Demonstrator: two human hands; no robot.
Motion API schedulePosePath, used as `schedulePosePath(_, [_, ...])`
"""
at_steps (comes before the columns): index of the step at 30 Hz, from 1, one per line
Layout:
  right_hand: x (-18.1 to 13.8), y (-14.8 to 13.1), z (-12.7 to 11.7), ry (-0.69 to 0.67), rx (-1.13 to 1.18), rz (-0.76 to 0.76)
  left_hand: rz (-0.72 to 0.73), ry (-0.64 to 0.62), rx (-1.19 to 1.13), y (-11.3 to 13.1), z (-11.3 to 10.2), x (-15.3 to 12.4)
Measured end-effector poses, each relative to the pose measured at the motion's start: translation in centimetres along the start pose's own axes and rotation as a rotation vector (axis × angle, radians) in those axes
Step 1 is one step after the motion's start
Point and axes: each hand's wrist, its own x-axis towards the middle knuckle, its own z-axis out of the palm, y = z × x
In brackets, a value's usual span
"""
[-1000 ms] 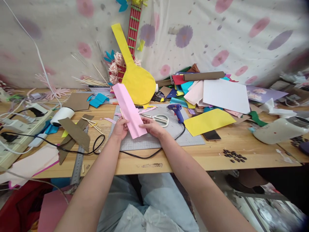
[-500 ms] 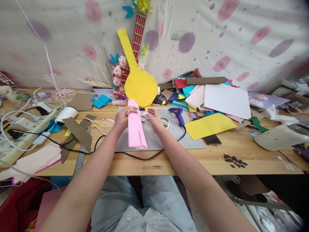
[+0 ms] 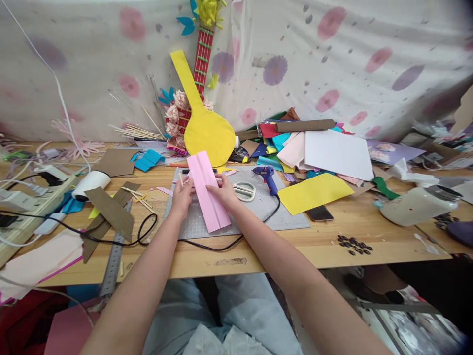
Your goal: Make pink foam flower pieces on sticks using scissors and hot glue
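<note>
Pink sheet material (image 3: 209, 192), creased lengthwise, slants between a person's two hands over a grey cutting mat (image 3: 290, 220) on a crowded wooden worktop (image 3: 295, 254). The left hand (image 3: 182, 197) has its grip closed at the sheet's left edge, a short pale stick (image 3: 181, 179) jutting up from among its fingers. The right hand (image 3: 223, 194) pinches the opposite edge, thumb laid across the top face; whether the sheet's lower end touches the mat cannot be told. Just beside the right hand lie the pale-handled scissors (image 3: 245, 191), blades hidden, and farther right on the mat a blue glue gun (image 3: 266, 178) trailing a black cord. Behind the sheet, a yellow long-necked cutout (image 3: 210, 135) leans before a red stringed instrument model (image 3: 202, 61) trimmed with pale pink flowers (image 3: 173, 114). A yellow rectangle (image 3: 316, 193) overlaps the mat's right side and partly covers a dark phone (image 3: 320, 213). Small black oval pieces (image 3: 354, 244) sit near the worktop's front edge, a white jar (image 3: 406, 204) beyond them to the right. Brown strips (image 3: 111, 212) lie crossed at left, near a power strip (image 3: 15, 241).
</note>
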Motion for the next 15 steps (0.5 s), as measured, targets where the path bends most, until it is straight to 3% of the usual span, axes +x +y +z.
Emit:
schedulePosePath(3, [0.3, -0.2, 0.2, -0.017, -0.052, -0.018, -0.132, -0.108, -0.072, -0.3, 0.1, -0.4])
schedulePosePath(6, [0.2, 0.0, 0.3, -0.062, 0.082, 0.034, -0.176, -0.161, -0.143, -0.2, -0.2, -0.8])
schedulePosePath(10, [-0.2, 0.6, 0.3, -0.071, 0.258, 0.169, -0.220, -0.189, -0.162, -0.1, -0.7, -0.9])
schedulePosePath(15, [-0.9, 0.5, 0.9, -0.009, 0.152, 0.165, -0.204, -0.182, -0.157, -0.4, -0.7, -0.9])
